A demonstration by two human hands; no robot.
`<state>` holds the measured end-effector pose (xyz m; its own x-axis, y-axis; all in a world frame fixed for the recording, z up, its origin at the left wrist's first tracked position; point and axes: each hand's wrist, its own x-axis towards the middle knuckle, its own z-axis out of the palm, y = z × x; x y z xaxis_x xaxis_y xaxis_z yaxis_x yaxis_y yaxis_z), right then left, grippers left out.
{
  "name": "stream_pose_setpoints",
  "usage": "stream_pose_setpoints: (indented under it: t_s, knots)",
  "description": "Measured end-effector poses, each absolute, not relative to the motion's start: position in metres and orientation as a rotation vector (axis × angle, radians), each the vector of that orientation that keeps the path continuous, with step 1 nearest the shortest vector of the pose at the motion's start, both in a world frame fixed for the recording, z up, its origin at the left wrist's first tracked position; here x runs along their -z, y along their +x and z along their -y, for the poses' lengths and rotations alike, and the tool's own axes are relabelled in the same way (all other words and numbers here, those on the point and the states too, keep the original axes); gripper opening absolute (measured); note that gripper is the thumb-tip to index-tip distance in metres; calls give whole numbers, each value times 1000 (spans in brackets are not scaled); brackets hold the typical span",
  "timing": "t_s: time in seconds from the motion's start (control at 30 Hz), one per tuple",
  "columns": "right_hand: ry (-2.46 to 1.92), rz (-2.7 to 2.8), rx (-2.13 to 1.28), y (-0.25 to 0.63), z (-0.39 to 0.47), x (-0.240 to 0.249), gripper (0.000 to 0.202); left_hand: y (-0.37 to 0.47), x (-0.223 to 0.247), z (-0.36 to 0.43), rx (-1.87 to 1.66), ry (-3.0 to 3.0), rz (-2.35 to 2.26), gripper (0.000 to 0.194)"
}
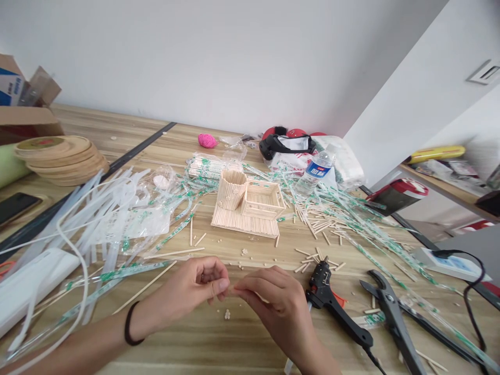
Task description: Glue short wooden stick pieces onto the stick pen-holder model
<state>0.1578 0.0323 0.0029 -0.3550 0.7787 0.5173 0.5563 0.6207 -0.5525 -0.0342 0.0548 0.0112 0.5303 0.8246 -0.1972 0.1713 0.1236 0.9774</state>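
Observation:
My left hand [207, 281] and my right hand [273, 297] meet low over the table, fingertips almost touching. Both are closed in a pinch; whatever sits between the fingers is too small to make out. Just below them lies a tiny flower-shaped cluster of pale round bits [227, 314], and a similar cluster [244, 252] rests farther back. Behind the hands stands a model made of wooden sticks, with a round tower [232, 190], a box-like frame [263, 200] and a flat stick base [242, 223]. A black glue gun [332, 299] lies to the right of my right hand.
Grey cutters [392, 317] lie at right, near loose cut sticks [320, 226] and green-printed plastic wrappers [363, 234]. Clear glue sticks [97, 208] and a white cable [78, 250] spread across the left. A water bottle [317, 171] and pink yarn [207, 140] stand behind.

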Motion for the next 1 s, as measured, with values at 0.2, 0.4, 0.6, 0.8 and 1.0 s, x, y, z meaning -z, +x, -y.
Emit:
stream_pose_setpoints:
  t_s: [0.2,0.4,0.6,0.8,1.0]
  knots:
    - [-1251,1857,-435,166,-39,2,13,-39,-13,-58,-702,1599,-1091,25]
    - [-1342,1891,-353,166,-44,10,14,-41,-12,-65,-629,1830,-1326,40]
    - [-1375,1956,-253,168,-50,18,20,-52,13,-77,-817,2134,-1420,28]
    - [-1351,2082,-210,161,-54,35,25,-57,22,-81,-776,2355,-1497,24]
    - [-1364,1531,-36,191,-54,4,58,-54,28,-76,-723,2556,-1428,56]
